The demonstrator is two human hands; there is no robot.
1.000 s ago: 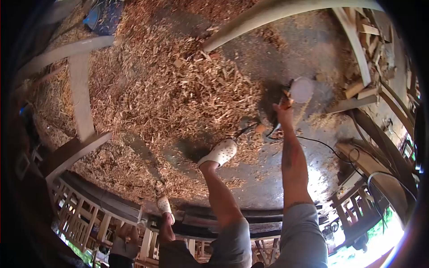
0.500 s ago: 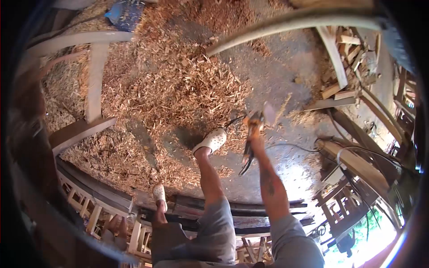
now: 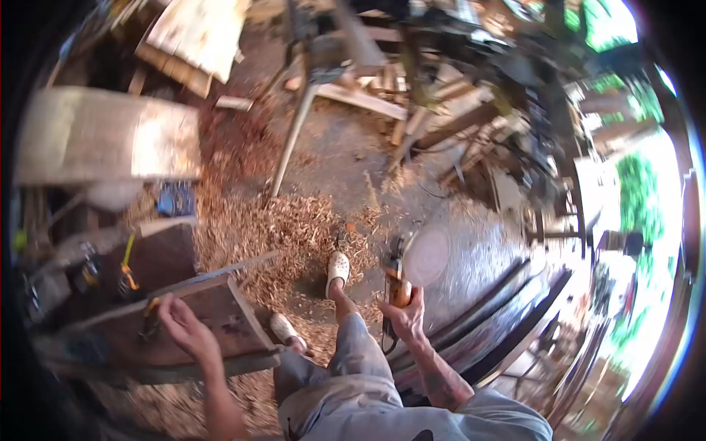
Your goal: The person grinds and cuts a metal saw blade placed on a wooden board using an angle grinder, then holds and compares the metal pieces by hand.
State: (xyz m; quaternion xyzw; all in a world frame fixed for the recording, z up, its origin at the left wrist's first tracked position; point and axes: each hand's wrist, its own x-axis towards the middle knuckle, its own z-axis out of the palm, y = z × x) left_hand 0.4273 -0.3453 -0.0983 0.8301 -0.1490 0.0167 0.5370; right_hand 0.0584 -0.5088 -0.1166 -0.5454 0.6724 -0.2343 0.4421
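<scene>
My right hand (image 3: 406, 317) is wrapped round the orange body of an angle grinder (image 3: 399, 290). The grinder carries a large pale round disc (image 3: 426, 256), facing up and held clear of the floor. On the left, my left hand (image 3: 185, 328) reaches over a brown wooden bench (image 3: 213, 323) with its fingers stretched out. Just beyond the fingertips is a small tool with a yellow and dark body (image 3: 149, 320); blur hides whether they touch. Another yellow-and-black tool (image 3: 128, 273) lies further back on the bench.
Wood shavings (image 3: 257, 228) cover the floor around my clogs (image 3: 337, 273). A thick pale slab (image 3: 110, 136) stands at the left, near a blue bag (image 3: 176, 199). Dark planks (image 3: 485, 312) lie at the right. Wood offcuts (image 3: 360, 99) are piled ahead, behind a slanting pole (image 3: 293, 140).
The view has swung round, bringing the bench and slab in at the left. My left hand has come into view over the bench. The grinder is raised closer to my body, still in my right hand.
</scene>
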